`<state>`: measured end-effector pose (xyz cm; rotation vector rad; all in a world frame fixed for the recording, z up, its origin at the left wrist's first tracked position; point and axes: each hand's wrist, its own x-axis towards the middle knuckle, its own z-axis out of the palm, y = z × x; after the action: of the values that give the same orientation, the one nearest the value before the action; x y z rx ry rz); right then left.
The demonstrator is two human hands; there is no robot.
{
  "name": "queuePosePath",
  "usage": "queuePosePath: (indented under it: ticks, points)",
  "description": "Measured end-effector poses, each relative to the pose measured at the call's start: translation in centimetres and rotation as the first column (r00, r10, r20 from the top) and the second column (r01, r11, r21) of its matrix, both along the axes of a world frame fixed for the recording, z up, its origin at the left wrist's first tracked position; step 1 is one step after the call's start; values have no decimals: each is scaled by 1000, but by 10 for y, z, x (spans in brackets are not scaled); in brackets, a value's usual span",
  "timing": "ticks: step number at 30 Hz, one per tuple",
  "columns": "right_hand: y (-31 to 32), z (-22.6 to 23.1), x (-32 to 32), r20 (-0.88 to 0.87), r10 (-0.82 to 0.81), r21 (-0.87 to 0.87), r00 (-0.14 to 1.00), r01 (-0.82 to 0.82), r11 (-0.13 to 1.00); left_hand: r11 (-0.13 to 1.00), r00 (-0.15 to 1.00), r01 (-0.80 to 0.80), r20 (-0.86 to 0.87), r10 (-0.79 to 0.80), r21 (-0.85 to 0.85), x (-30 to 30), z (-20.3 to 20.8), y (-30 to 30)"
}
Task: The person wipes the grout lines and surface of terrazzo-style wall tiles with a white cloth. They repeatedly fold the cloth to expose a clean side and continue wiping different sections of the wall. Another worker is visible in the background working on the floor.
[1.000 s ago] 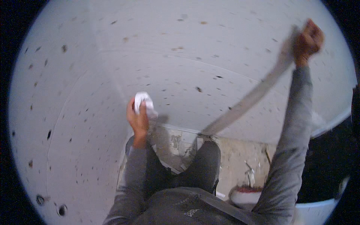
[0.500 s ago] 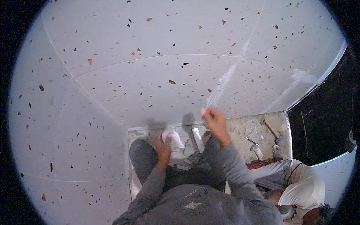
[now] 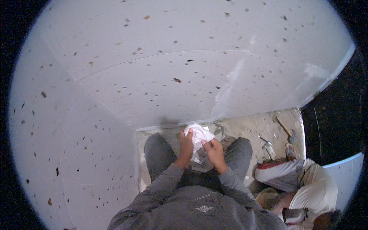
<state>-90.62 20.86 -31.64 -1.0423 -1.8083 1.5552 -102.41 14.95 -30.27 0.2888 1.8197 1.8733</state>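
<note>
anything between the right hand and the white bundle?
Nothing visible. The right hand is right at the lower right edge of the white bundle, apparently touching it; the left hand holds the left side.

Left hand point(image 3: 186, 148) partly hidden (behind cloth point(image 3: 200, 134)).

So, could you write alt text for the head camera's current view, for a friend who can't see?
A crumpled white cloth or paper is in the grip of a person's left hand and right hand, before a pale speckled wall. At right, a wooden-handled tool lies on the floor near another person.
</note>
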Motion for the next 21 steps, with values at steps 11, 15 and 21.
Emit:
queuePosePath:
  ticks: [11, 15, 21]
  points:
    - [33, 75, 11, -424, -118, -43, 898, 111, 993, 875, 908, 414, -181, -378, 250, 12, 56, 19]
    - [49, 79, 28, -273, -143, 24, 951, 155, 988, 893, 942, 331, -161, -294, 305, 11, 52, 27]
    - [62, 95, 29, -471, -140, 13, 871, 165, 986, 905, 949, 316, -93, -302, 284, 16, 70, 29]
